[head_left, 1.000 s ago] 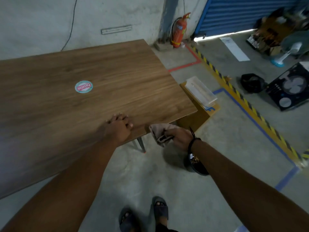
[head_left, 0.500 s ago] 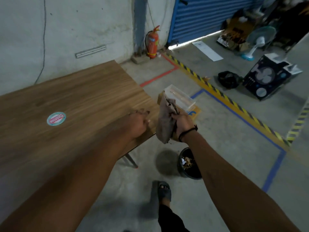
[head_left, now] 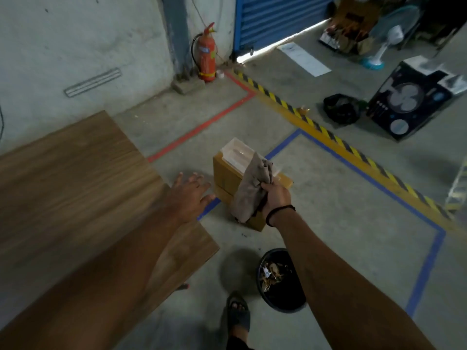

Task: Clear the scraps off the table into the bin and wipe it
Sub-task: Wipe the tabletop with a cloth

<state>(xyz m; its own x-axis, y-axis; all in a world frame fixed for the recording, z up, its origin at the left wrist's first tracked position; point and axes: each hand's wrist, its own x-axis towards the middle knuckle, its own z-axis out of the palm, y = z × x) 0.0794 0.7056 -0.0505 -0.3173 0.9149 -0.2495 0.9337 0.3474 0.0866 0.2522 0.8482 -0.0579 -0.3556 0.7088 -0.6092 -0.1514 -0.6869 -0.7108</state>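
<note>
Cloth (head_left: 249, 190) up from below the table edge to chest height in a second; left hand (head_left: 188, 195) off the tabletop and out past the corner. View swings right, so most of the table (head_left: 75, 173) drops out of frame.

Left hand: flat, fingers spread and straight, holding nothing. It hovers over the table's far corner and the floor beyond. Whether the palm touches the wood, cannot tell.

Right hand (head_left: 276, 198): fingers curled round the lower bunch of the cloth, which stands up crumpled above the knuckles. It is held out over the floor, clear of the table, in front of a cardboard box (head_left: 227, 178) topped by a clear plastic tray (head_left: 236, 152).

Bin (head_left: 290, 303): black, on the floor beside the table's near corner, under the right forearm. Scraps (head_left: 271, 274) lie inside it. A sandalled foot (head_left: 237, 311) stands just beside it.

Visible tabletop: bare wood, no scraps seen.

Judgement: clearing looks done and wiping is finished or nearly so. The cloth held away from the wood suggests shaking crumbs off, or setting it down on the box. The bin's spot at the table's edge probably let scraps be swept straight off into it.
</note>
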